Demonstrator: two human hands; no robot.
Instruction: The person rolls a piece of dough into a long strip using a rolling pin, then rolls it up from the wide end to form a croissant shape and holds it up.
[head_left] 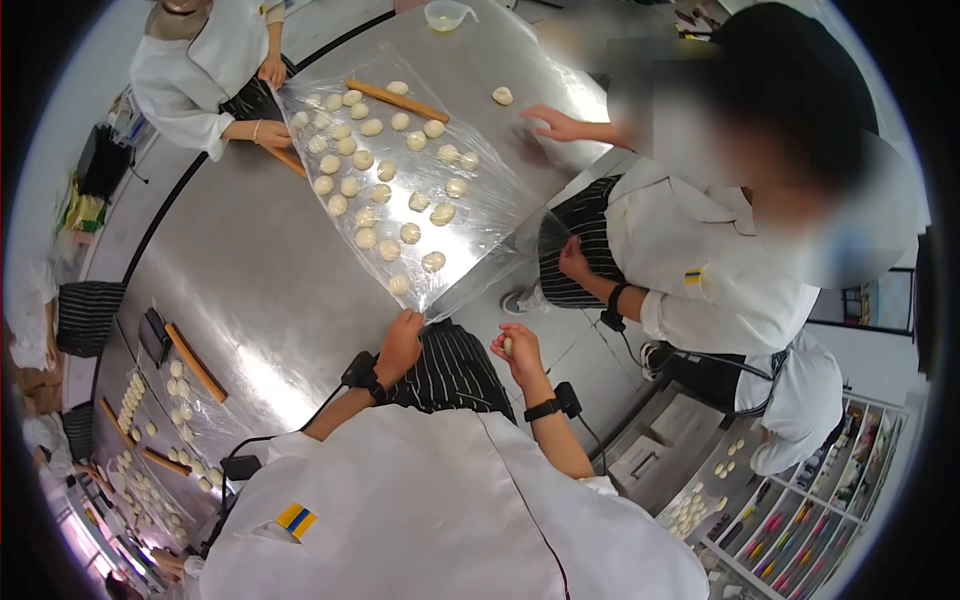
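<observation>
My left hand (402, 342) is closed on the near corner of a clear plastic sheet (480, 235). Under the sheet, several round pale dough balls (420, 201) are spread over the steel table. My right hand (518, 355) is off the table's edge, right of my left hand, its fingers curled round a small pale dough piece (508, 346), mostly hidden by the fingers. Across the top of the sheet lies a wooden rolling pin (398, 101).
A co-worker's hands hold the sheet's far left edge, near another rolling pin (287, 160). At right, another person (690, 240) reaches toward a lone dough piece (502, 96). A clear measuring cup (447, 15) stands at the back. More dough and rolling pins (196, 362) lie lower left.
</observation>
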